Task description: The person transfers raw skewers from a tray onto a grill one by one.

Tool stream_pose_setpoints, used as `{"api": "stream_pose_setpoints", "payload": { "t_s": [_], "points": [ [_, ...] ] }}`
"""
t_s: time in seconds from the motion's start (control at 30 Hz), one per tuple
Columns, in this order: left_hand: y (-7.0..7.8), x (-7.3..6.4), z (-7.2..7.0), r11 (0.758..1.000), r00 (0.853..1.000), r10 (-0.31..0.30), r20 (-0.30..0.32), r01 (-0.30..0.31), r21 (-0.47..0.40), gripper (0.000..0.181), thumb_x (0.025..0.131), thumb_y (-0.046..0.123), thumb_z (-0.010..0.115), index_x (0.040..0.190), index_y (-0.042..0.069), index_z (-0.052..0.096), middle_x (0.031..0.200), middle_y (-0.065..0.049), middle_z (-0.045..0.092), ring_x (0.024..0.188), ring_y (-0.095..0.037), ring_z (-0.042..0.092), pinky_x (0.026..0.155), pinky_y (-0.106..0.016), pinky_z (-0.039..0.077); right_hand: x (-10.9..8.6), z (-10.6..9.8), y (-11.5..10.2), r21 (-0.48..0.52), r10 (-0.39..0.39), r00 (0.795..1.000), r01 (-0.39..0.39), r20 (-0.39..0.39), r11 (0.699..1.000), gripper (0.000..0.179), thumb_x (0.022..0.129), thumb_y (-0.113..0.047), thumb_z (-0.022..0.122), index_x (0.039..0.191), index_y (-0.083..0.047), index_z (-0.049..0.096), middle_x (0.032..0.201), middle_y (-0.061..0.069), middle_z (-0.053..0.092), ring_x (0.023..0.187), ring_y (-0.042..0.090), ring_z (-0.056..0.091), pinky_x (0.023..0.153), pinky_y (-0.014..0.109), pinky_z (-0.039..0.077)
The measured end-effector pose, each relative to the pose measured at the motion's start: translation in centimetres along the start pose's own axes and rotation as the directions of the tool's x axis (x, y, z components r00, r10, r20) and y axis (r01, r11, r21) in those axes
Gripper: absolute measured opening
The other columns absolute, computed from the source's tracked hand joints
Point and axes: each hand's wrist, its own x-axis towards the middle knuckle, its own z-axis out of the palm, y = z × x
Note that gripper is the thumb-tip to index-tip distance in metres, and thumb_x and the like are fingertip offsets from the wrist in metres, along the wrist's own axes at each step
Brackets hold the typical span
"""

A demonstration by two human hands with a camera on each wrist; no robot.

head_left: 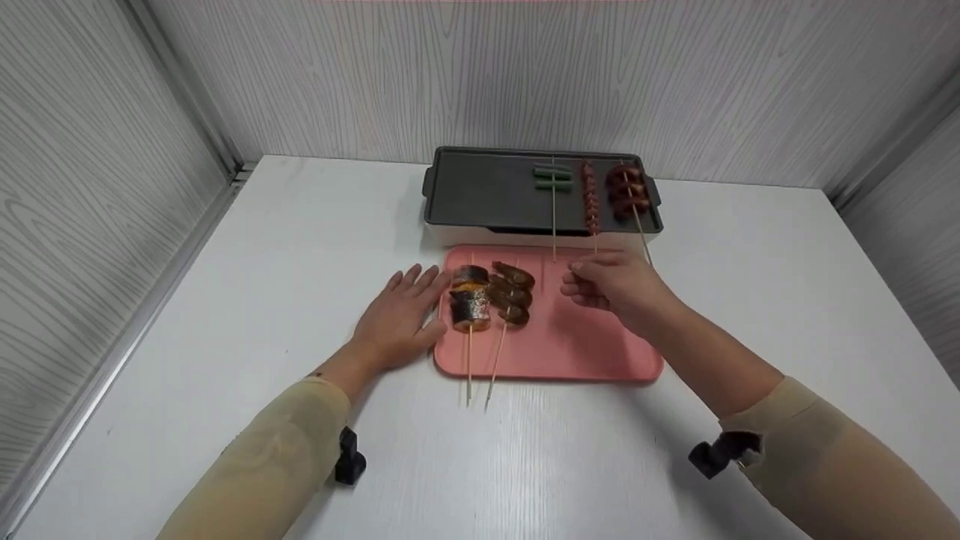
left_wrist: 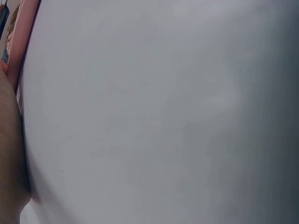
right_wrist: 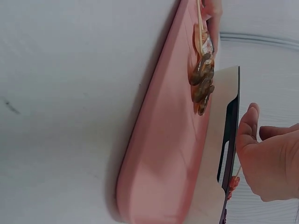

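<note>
My left hand lies flat with fingers spread, against the left edge of a pink tray. On the tray's left side are a skewer of silvery-skinned fish chunks and a skewer of brown curved pieces; their sticks stick out over the near edge. My right hand hovers above the tray's right part, fingers loosely bent, and nothing shows in it. Just beyond it, a skewer of green vegetable pieces, one of small red pieces and one of reddish-brown curled pieces lie on a grill plate.
The dark grill plate sits on a white base directly behind the tray. A white table carries everything. Wood-grained panels stand at the back and both sides.
</note>
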Motion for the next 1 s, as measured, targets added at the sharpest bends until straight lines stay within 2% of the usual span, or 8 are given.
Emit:
{"api": "stream_pose_setpoints", "payload": {
  "t_s": [0.13,0.2,0.27,0.37,0.5,0.6,0.8,1.0],
  "points": [
    [0.1,0.0,-0.1,1.0,1.0,-0.006,0.001,0.006,-0.009,0.077,0.101,0.043,0.041,0.17,0.014,0.025,0.174,-0.012,0.025,0.162,-0.035,0.016,0.132,-0.049,0.008,-2.0,-1.0,1.3,-0.116,-0.082,0.996,0.079,-0.021,0.99,0.036,0.11,-0.018,0.058,0.135,0.007,0.062,0.114,0.018,0.07,0.096,0.016,0.075,0.09,0.03,0.062],
    [0.1,-0.1,-0.1,1.0,1.0,-0.013,0.004,0.013,-0.007,0.077,0.101,0.043,0.041,0.17,0.014,0.025,0.174,-0.012,0.025,0.162,-0.035,0.015,0.132,-0.05,0.008,-3.0,-1.6,2.0,-0.236,-0.159,0.986,0.145,-0.04,0.961,0.035,0.109,-0.02,0.059,0.133,0.005,0.066,0.114,0.019,0.071,0.098,0.019,0.075,0.088,0.029,0.062],
    [0.1,-0.1,-0.1,1.0,1.0,-0.021,0.009,0.021,0.002,0.077,0.101,0.044,0.041,0.171,0.015,0.024,0.175,-0.011,0.024,0.162,-0.035,0.015,0.132,-0.049,0.007,-3.8,-2.3,2.7,-0.382,-0.248,0.967,0.209,-0.057,0.9,0.033,0.109,-0.021,0.059,0.132,0.001,0.069,0.113,0.017,0.073,0.1,0.022,0.074,0.086,0.029,0.062],
    [0.1,-0.1,-0.2,1.0,1.0,-0.027,0.015,0.027,0.007,0.077,0.102,0.044,0.04,0.171,0.015,0.023,0.175,-0.01,0.023,0.163,-0.034,0.014,0.132,-0.049,0.007,-4.8,-3.4,4.0,-0.577,-0.372,0.926,0.269,-0.065,0.771,0.031,0.107,-0.021,0.062,0.129,-0.003,0.073,0.114,0.013,0.076,0.103,0.026,0.073,0.087,0.035,0.061],
    [0.3,0.0,-0.2,1.0,1.0,-0.017,0.012,0.017,-0.003,0.077,0.102,0.044,0.04,0.171,0.015,0.023,0.175,-0.011,0.023,0.162,-0.035,0.014,0.132,-0.05,0.007,-5.6,-4.9,5.7,-0.715,-0.458,0.888,0.296,-0.037,0.633,0.033,0.104,-0.017,0.065,0.13,0.002,0.072,0.121,0.017,0.074,0.111,0.034,0.071,0.093,0.051,0.059],
    [0.3,0.1,-0.1,1.0,1.0,-0.009,0.014,0.009,-0.005,0.077,0.102,0.044,0.041,0.171,0.015,0.023,0.175,-0.011,0.023,0.162,-0.035,0.014,0.132,-0.049,0.007,-5.6,-6.0,6.9,-0.778,-0.48,0.877,0.301,0.0,0.552,0.035,0.104,-0.014,0.065,0.132,0.005,0.07,0.125,0.024,0.071,0.117,0.041,0.068,0.098,0.058,0.056],
    [0.3,0.2,-0.1,1.0,0.999,-0.007,0.035,0.007,0.0,0.078,0.102,0.045,0.04,0.171,0.016,0.02,0.175,-0.011,0.021,0.163,-0.035,0.012,0.132,-0.048,0.006,-4.6,-7.6,8.5,-0.86,-0.406,0.912,0.255,0.062,0.442,0.05,0.106,-0.024,0.063,0.147,0.003,0.059,0.142,0.031,0.06,0.129,0.05,0.059,0.107,0.065,0.049],
    [0.2,0.0,-0.4,1.0,0.999,-0.007,0.033,0.007,-0.002,0.078,0.102,0.045,0.04,0.171,0.016,0.02,0.175,-0.011,0.021,0.163,-0.035,0.012,0.132,-0.049,0.006,-3.4,-8.4,9.4,-0.89,-0.285,0.952,0.224,0.112,0.397,0.07,0.109,-0.042,0.055,0.164,-0.003,0.036,0.165,0.031,0.033,0.15,0.052,0.035,0.115,0.067,0.039]
  ]
}}
